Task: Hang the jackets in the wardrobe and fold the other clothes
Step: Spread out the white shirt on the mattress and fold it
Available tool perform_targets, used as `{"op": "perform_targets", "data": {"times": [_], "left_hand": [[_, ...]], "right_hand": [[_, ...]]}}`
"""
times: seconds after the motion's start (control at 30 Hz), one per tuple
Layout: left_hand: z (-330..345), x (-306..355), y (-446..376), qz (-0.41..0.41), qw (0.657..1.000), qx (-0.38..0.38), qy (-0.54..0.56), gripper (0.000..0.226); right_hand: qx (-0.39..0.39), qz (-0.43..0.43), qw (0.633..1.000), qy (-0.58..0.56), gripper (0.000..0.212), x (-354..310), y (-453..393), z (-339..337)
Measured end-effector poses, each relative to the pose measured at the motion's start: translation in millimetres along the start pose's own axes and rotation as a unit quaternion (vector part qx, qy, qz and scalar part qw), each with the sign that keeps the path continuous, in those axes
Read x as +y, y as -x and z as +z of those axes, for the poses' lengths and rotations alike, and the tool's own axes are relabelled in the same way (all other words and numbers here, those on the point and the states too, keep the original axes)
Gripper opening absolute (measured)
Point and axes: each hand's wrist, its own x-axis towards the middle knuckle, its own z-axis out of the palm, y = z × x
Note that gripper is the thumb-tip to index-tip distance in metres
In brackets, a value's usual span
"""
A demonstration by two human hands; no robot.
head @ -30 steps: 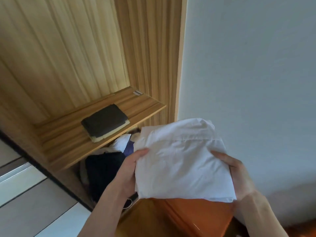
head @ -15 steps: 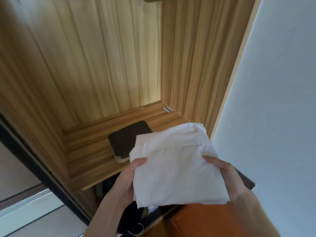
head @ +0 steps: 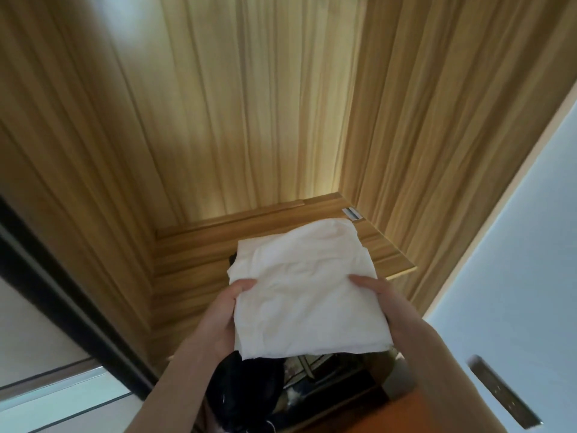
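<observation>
A folded white garment (head: pixel 304 292) is held flat in front of me, over the wooden wardrobe shelf (head: pixel 187 264). My left hand (head: pixel 228 310) grips its left edge with the thumb on top. My right hand (head: pixel 379 300) grips its right edge the same way. The white garment covers nearly all of the dark folded garment (head: pixel 232 260) lying on the shelf; only a small dark corner shows at the white garment's upper left edge.
Wooden wardrobe walls (head: pixel 249 104) enclose the shelf on the left, back and right. Below the shelf lies dark clothing (head: pixel 246 392). A pale wall (head: pixel 515 260) with a switch plate (head: pixel 499 392) is on the right, an orange-brown surface (head: pixel 406 414) at the bottom.
Both hands have carried the white garment up and forward, from beside the wardrobe to over the shelf, where it now hides the dark folded garment. The view has tilted further into the wardrobe.
</observation>
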Motion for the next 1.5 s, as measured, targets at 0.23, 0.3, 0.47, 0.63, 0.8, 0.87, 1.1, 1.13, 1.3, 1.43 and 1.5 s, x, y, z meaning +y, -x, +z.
{"op": "perform_targets", "data": {"times": [0.23, 0.3, 0.47, 0.63, 0.8, 0.87, 1.1, 1.13, 1.3, 1.43, 1.5], "left_hand": [[-4, 25, -32, 0.029, 0.997, 0.057, 0.044, 0.033], [-5, 27, -46, 0.044, 0.995, 0.069, 0.049, 0.033], [-18, 26, -83, 0.109, 0.987, 0.112, 0.023, 0.037], [-23, 22, -114, 0.143, 0.975, 0.167, 0.027, 0.024], [-31, 7, -140, 0.171, 0.966, 0.192, 0.024, 0.021], [-33, 2, -149, 0.183, 0.961, 0.205, 0.024, 0.021], [-37, -2, -169, 0.167, 0.956, 0.241, -0.002, 0.030], [-38, -2, -171, 0.165, 0.956, 0.241, -0.003, 0.030], [-42, -4, -179, 0.142, 0.958, 0.247, -0.006, 0.027], [-44, -5, -179, 0.168, 0.952, 0.247, -0.067, 0.018], [-43, -3, -178, 0.185, 0.940, 0.273, -0.085, 0.023]], "right_hand": [[-0.051, 0.030, 0.996, 0.062, 0.047, -9, -84, 15], [-0.058, 0.031, 0.995, 0.070, 0.047, -12, -107, 17], [-0.074, 0.011, 0.990, 0.120, 0.039, -10, -156, 21], [-0.054, -0.021, 0.983, 0.172, 0.034, -1, -192, 30], [-0.040, -0.051, 0.971, 0.229, 0.027, 13, -220, 34], [-0.041, -0.070, 0.965, 0.248, 0.023, 19, -228, 36], [-0.020, -0.060, 0.947, 0.314, 0.034, 42, -253, 39], [-0.013, -0.053, 0.945, 0.323, 0.038, 45, -255, 39], [0.022, -0.057, 0.940, 0.336, 0.046, 53, -261, 38], [0.051, -0.079, 0.918, 0.386, 0.044, 59, -258, 37], [0.068, -0.087, 0.910, 0.399, 0.044, 58, -256, 36]]}}
